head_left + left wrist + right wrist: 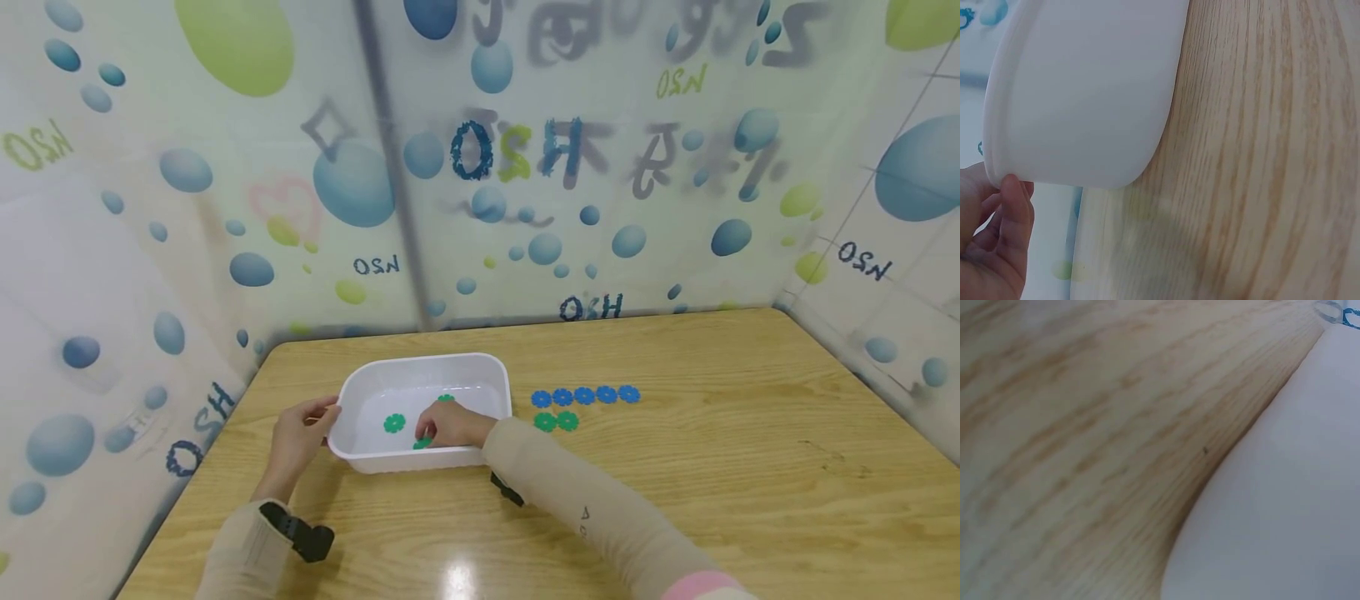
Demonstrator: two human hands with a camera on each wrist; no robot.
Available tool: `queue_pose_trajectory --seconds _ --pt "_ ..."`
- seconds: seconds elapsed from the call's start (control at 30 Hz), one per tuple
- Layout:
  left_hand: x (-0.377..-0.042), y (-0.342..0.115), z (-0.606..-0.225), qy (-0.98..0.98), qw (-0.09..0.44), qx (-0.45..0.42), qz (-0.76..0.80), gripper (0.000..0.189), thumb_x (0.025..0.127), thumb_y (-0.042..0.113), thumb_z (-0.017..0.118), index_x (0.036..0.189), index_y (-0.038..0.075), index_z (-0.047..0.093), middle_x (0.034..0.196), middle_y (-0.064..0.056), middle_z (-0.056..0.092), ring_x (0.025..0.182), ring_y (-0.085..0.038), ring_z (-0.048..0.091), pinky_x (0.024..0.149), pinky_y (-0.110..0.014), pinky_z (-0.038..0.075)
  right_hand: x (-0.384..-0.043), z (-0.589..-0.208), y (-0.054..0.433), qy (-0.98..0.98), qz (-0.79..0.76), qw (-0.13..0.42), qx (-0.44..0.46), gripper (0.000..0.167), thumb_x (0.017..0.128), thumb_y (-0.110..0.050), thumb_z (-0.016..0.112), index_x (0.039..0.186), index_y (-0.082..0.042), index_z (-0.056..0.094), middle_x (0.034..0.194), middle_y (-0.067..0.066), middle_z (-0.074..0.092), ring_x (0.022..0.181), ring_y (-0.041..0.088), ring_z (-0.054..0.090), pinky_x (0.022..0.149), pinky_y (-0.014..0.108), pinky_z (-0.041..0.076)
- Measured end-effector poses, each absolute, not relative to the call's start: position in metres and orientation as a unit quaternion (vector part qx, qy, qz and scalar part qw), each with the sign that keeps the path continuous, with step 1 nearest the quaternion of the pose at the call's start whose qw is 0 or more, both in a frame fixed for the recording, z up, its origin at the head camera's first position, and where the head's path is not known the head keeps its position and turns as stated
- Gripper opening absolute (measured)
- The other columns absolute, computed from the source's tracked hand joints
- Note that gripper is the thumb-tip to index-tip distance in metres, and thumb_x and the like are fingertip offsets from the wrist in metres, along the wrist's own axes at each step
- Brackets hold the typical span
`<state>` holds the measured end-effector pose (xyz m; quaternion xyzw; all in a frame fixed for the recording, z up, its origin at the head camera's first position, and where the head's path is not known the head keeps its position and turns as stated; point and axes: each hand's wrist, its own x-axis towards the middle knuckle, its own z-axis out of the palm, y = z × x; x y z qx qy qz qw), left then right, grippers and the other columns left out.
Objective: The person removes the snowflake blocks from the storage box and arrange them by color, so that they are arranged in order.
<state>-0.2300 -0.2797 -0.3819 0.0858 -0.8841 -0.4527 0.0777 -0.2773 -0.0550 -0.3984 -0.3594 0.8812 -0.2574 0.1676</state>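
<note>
A white plastic tub (pixel 420 460) stands on the wooden table. My left hand (pixel 297 437) pinches its left rim between thumb and fingers; the left wrist view shows the fingertips at the rim of the tub wall (pixel 1085 94). Inside the tub, my right hand (pixel 452 423) reaches down with curled fingers on a green flower-shaped disc (pixel 422 444), partly hidden by the hand. Another green disc (pixel 393 423) lies flat to its left, and a third green disc (pixel 446 398) shows behind the hand. The right wrist view shows only tub wall (pixel 1272 506) and table, no hand.
On the table (pixel 712 467) right of the tub lies a row of several blue flower-shaped discs (pixel 584 396). Two green discs (pixel 557 422) lie side by side in front of that row. A patterned curtain (pixel 487 250) hangs behind the table.
</note>
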Motion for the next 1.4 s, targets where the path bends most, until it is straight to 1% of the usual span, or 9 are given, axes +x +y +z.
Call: queue_pose_trajectory --seconds 0.2,0.53,0.63,0.77,0.87,1.03,1.17,1.27,1.4 --pt "-0.236 -0.284 -0.391 -0.881 0.086 0.095 -0.456 0.036 0.087 0.021 0.057 0.114 -0.002 0.057 0.093 -0.015 0.055 0.071 -0.015 0.056 0.051 -0.029 0.051 -0.277 -0.4 -0.056 0.887 -0.274 0.176 -0.327 0.015 0.077 -0.006 0.067 0.091 -0.006 0.063 0.076 -0.003 0.054 0.072 0.006 0.047 0.067 0.015 0.04" --pt "-0.271 -0.317 -0.447 -0.899 0.106 0.087 -0.416 0.041 0.086 0.04 0.053 0.116 0.012 0.058 0.097 -0.01 0.056 0.076 -0.014 0.057 0.053 -0.016 0.048 -0.276 -0.395 -0.049 0.879 -0.314 0.145 -0.328 0.009 0.077 -0.01 0.068 0.079 -0.008 0.06 0.071 -0.005 0.054 0.069 0.004 0.048 0.065 0.015 0.04" --pt "-0.262 -0.308 -0.431 -0.891 0.096 0.088 -0.435 0.041 0.087 0.035 0.054 0.116 0.007 0.057 0.097 -0.012 0.055 0.075 -0.015 0.057 0.048 -0.019 0.049 -0.277 -0.393 -0.046 0.871 -0.351 0.145 -0.312 0.008 0.077 -0.008 0.067 0.078 -0.008 0.059 0.069 -0.005 0.054 0.067 0.005 0.049 0.063 0.015 0.041" --pt "-0.24 -0.287 -0.393 -0.88 0.071 0.096 -0.46 0.037 0.088 0.022 0.056 0.117 -0.001 0.055 0.097 -0.018 0.054 0.076 -0.018 0.057 0.052 -0.023 0.05 -0.279 -0.387 -0.038 0.866 -0.385 0.138 -0.287 0.008 0.077 -0.006 0.067 0.078 -0.007 0.059 0.071 -0.003 0.054 0.067 0.007 0.049 0.063 0.016 0.043" --pt "-0.235 -0.282 -0.387 -0.882 0.069 0.101 -0.456 0.036 0.088 0.019 0.055 0.117 -0.002 0.054 0.098 -0.019 0.053 0.076 -0.018 0.056 0.055 -0.023 0.051 -0.281 -0.382 -0.031 0.866 -0.398 0.129 -0.275 0.009 0.077 -0.006 0.067 0.08 -0.006 0.059 0.073 -0.001 0.055 0.069 0.008 0.05 0.063 0.017 0.044" --pt "-0.257 -0.303 -0.424 -0.887 0.087 0.112 -0.439 0.035 0.087 0.028 0.056 0.115 0.007 0.058 0.098 -0.014 0.055 0.076 -0.018 0.057 0.045 -0.019 0.048 -0.282 -0.376 -0.021 0.855 -0.421 0.117 -0.279 0.008 0.078 -0.008 0.067 0.081 -0.006 0.059 0.075 -0.002 0.056 0.07 0.008 0.051 0.061 0.017 0.045" --pt "-0.273 -0.319 -0.453 -0.897 0.106 0.102 -0.416 0.04 0.086 0.039 0.054 0.116 0.012 0.058 0.098 -0.011 0.055 0.077 -0.018 0.058 0.053 -0.019 0.05 -0.277 -0.369 -0.009 0.837 -0.444 0.113 -0.3 0.009 0.079 -0.006 0.066 0.083 -0.003 0.059 0.075 0.0 0.057 0.068 0.008 0.052 0.06 0.018 0.046" --pt "-0.262 -0.309 -0.435 -0.891 0.094 0.097 -0.433 0.042 0.087 0.037 0.054 0.117 0.008 0.057 0.099 -0.014 0.055 0.076 -0.019 0.058 0.051 -0.021 0.05 -0.276 -0.363 0.003 0.822 -0.463 0.11 -0.312 0.011 0.079 -0.004 0.064 0.087 -0.001 0.057 0.078 0.002 0.058 0.069 0.01 0.054 0.062 0.019 0.048" --pt "-0.237 -0.286 -0.391 -0.886 0.075 0.095 -0.447 0.037 0.089 0.022 0.054 0.117 -0.001 0.055 0.099 -0.019 0.054 0.074 -0.017 0.057 0.052 -0.02 0.049 -0.271 -0.349 0.023 0.82 -0.469 0.107 -0.31 0.013 0.081 -0.003 0.062 0.093 0.0 0.056 0.082 0.005 0.058 0.073 0.013 0.056 0.065 0.022 0.05"
